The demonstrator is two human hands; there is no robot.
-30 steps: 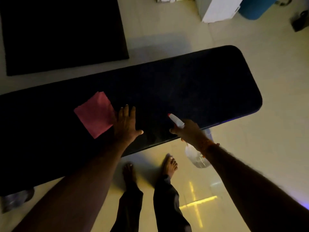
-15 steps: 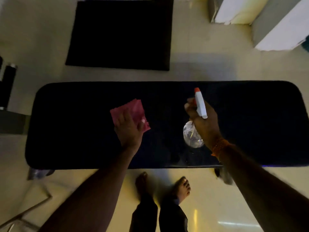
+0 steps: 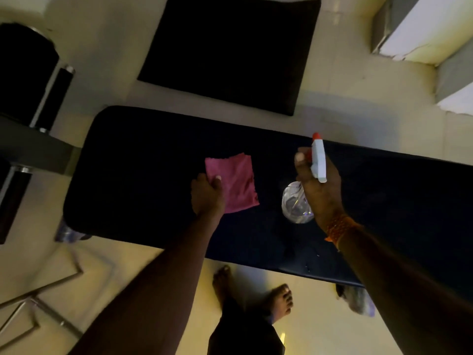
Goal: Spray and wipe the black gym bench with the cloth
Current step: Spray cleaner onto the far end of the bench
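Note:
The long black gym bench (image 3: 143,175) runs across the middle of the view, its left end rounded. A pink cloth (image 3: 236,180) lies flat on its pad. My left hand (image 3: 207,196) holds the cloth's near left corner, thumb on top of it. To the right, my right hand (image 3: 317,190) grips a clear spray bottle (image 3: 297,203) with a white head and red nozzle, held above the pad with the nozzle pointing away from me. A few droplets glint on the pad near its front edge.
A black floor mat (image 3: 230,49) lies beyond the bench. Dark padded rollers and a metal frame (image 3: 38,98) stand at the left; chrome legs (image 3: 38,303) cross the floor at lower left. White blocks (image 3: 422,29) sit at the top right. My bare feet (image 3: 279,301) stand by the front edge.
My left hand went from lying beside the cloth to taking hold of its corner. My right hand brought the bottle up from below the front edge to above the pad.

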